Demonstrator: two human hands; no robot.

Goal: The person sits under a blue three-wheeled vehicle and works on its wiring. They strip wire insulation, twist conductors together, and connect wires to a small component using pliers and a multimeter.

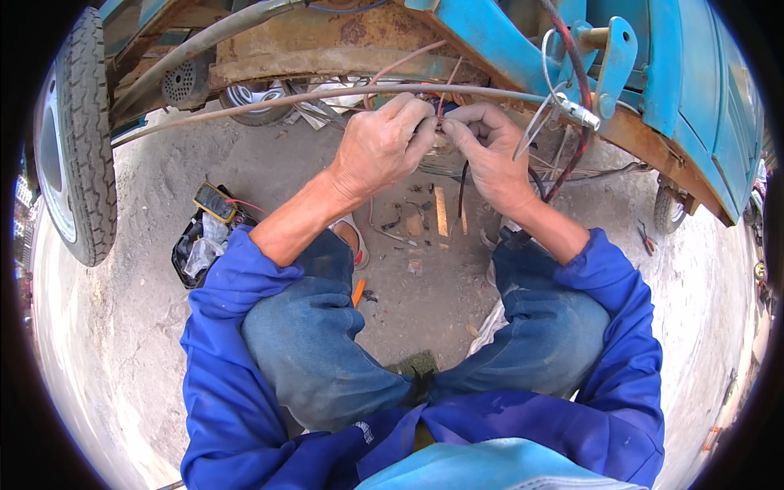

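Both hands meet at a thin red wire (442, 103) that hangs below the underside of a blue vehicle (531, 69). My left hand (382, 145) is closed, its thumb and forefinger pinched at the wire's lower part. Close beside it, my right hand (492, 155) pinches at the same spot with thumb and fingertips. The exact point of grip is small and partly covered by the fingers. Just above the hands a long thin rod or tube (327, 95) crosses from left to right. A black cable (463, 181) dangles beneath my right hand.
A tyred wheel (86, 139) stands at the left. On the ground near it are a yellow multimeter (214, 200) and a black toolbox (186, 255). Pliers (646, 238) lie at the right. A red-and-black cable (581, 69) and white loops hang from the blue bracket (616, 65).
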